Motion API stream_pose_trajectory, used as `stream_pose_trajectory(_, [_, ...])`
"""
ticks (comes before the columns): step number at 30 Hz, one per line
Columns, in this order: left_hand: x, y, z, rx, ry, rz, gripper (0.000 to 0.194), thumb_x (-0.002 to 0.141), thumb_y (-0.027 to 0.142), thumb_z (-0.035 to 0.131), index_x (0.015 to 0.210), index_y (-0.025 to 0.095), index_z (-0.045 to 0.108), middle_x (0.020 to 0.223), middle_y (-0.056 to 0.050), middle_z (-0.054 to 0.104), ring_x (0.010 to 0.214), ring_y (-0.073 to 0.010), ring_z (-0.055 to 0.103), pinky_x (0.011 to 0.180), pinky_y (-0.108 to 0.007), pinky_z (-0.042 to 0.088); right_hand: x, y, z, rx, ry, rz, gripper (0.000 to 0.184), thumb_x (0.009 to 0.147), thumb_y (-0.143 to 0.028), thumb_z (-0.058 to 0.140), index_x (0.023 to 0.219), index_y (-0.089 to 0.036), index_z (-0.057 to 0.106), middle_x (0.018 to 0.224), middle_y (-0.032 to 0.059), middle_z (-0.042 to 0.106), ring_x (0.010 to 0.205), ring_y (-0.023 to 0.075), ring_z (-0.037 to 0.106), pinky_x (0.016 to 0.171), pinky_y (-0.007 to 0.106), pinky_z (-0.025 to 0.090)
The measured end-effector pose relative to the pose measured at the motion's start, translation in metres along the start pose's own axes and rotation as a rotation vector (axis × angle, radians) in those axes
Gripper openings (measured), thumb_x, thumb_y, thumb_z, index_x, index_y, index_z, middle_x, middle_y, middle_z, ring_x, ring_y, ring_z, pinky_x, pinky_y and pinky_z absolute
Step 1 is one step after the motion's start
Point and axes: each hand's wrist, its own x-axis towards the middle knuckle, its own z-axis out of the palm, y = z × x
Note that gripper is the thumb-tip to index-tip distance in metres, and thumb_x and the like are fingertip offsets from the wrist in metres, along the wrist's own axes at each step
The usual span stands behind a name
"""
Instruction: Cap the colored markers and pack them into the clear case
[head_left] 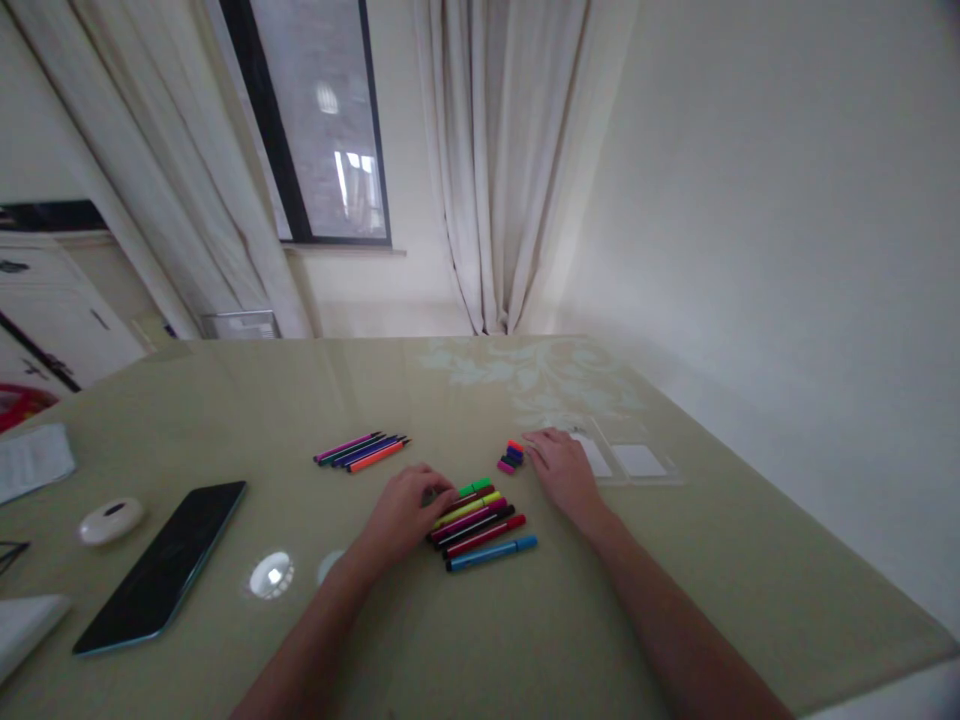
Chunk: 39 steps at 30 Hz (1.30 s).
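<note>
Several capped felt-tip markers lie side by side in front of me, among them a green marker [475, 487], a yellow marker [480, 503], a red marker [495, 532] and a blue marker [491, 553]. My left hand [405, 515] is curled over their left ends, thumb and forefinger closed around the green marker's end, partly hiding it. Beside a small row of loose caps [511, 457], orange, blue, dark and magenta, rests my right hand [561, 470], fingers stretched out and fingertips next to the orange cap. Farther left are several uncapped markers [362, 452], tips pointing right.
A clear plastic case [679, 478] with white inserts lies past my right hand. On the left are a black tablet [165, 565], a white oval object [111, 521] and papers [34, 460]. The table [300, 400] reaches toward the curtains; a wall borders its right side.
</note>
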Motion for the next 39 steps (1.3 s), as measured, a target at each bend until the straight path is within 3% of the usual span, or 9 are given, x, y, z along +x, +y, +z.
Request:
stream_pose_trajectory(2, [0.002,-0.006,-0.004,-0.015,0.029,-0.016,0.032,0.096,0.042,0.053,0.093,0.022,0.078,0.092,-0.007,0.074,0.086,-0.0234,0.067,0.08,-0.036,0.052,-0.001,-0.002,0.003,-0.076,-0.048,-0.031,0.029,0.102,-0.024,0.052,0.12,-0.025,0.075,0.119,0.0092,0.073,0.109,0.0255,0.063,0.094,0.036,0.044])
stream_pose_trajectory(4, [0.002,-0.017,-0.01,0.038,0.164,-0.082,0.033,0.097,0.038,0.048,0.1,0.021,0.077,0.099,-0.009,0.074,0.086,-0.0239,0.068,0.082,-0.038,0.053,-0.001,-0.004,0.004,-0.123,-0.071,-0.052,0.029,0.102,-0.024,0.052,0.12,-0.027,0.075,0.119,0.0079,0.073,0.108,0.0246,0.063,0.092,0.035,0.043])
stream_pose_trajectory(8, [-0.003,-0.037,-0.024,0.381,0.417,-0.234,0.036,0.096,0.028,0.043,0.111,0.019,0.074,0.113,-0.015,0.069,0.102,-0.0314,0.065,0.093,-0.047,0.05,-0.001,-0.008,0.0,-0.179,-0.09,-0.027,0.026,0.103,-0.027,0.052,0.113,-0.025,0.076,0.112,0.008,0.074,0.104,0.0245,0.064,0.088,0.035,0.043])
stream_pose_trajectory(14, [-0.009,-0.039,-0.031,0.629,0.353,-0.302,0.027,0.097,0.031,0.05,0.106,0.02,0.072,0.112,-0.015,0.066,0.107,-0.0342,0.06,0.091,-0.046,0.049,0.0,-0.011,-0.003,-0.271,-0.084,0.049,0.021,0.1,-0.026,0.056,0.097,-0.018,0.076,0.102,0.0127,0.075,0.1,0.0276,0.066,0.085,0.037,0.043])
stream_pose_trajectory(17, [-0.008,-0.04,-0.028,0.645,0.315,-0.279,0.024,0.097,0.033,0.052,0.104,0.022,0.072,0.113,-0.013,0.067,0.111,-0.0342,0.058,0.092,-0.046,0.047,0.001,-0.008,-0.004,-0.153,-0.021,0.093,0.017,0.097,-0.023,0.059,0.093,-0.017,0.074,0.097,0.0127,0.076,0.095,0.0267,0.069,0.084,0.036,0.046])
stream_pose_trajectory(21, [-0.003,-0.035,-0.022,0.502,0.296,-0.202,0.02,0.097,0.028,0.051,0.1,0.022,0.07,0.109,-0.011,0.07,0.109,-0.0326,0.061,0.092,-0.046,0.047,0.0,-0.008,-0.006,0.404,0.082,0.105,0.018,0.094,-0.035,0.064,0.096,-0.019,0.073,0.092,0.0071,0.078,0.084,0.0222,0.072,0.078,0.034,0.053])
stream_pose_trajectory(25, [0.002,-0.014,-0.013,0.091,0.244,-0.033,0.023,0.101,0.033,0.047,0.102,0.022,0.067,0.1,-0.007,0.073,0.093,-0.0244,0.066,0.084,-0.037,0.051,-0.002,-0.019,-0.011,0.77,0.076,0.074,0.029,0.087,-0.047,0.072,0.096,-0.02,0.076,0.091,0.0077,0.079,0.081,0.0228,0.073,0.078,0.036,0.058])
stream_pose_trajectory(29, [0.002,0.004,-0.009,-0.089,0.239,0.063,0.025,0.102,0.037,0.047,0.105,0.023,0.067,0.103,-0.006,0.074,0.096,-0.0222,0.067,0.087,-0.035,0.052,-0.004,-0.031,-0.017,0.898,0.047,0.043,0.03,0.084,-0.047,0.076,0.099,-0.021,0.08,0.096,0.0091,0.079,0.087,0.0246,0.074,0.083,0.039,0.06])
stream_pose_trajectory(39, [0.0,0.01,-0.009,-0.119,0.256,0.101,0.026,0.101,0.039,0.05,0.102,0.023,0.07,0.101,-0.005,0.075,0.096,-0.0218,0.068,0.09,-0.035,0.052,-0.008,-0.038,-0.018,0.892,0.008,-0.039,0.022,0.086,-0.041,0.077,0.098,-0.024,0.081,0.096,0.0076,0.078,0.091,0.0242,0.071,0.083,0.037,0.057])
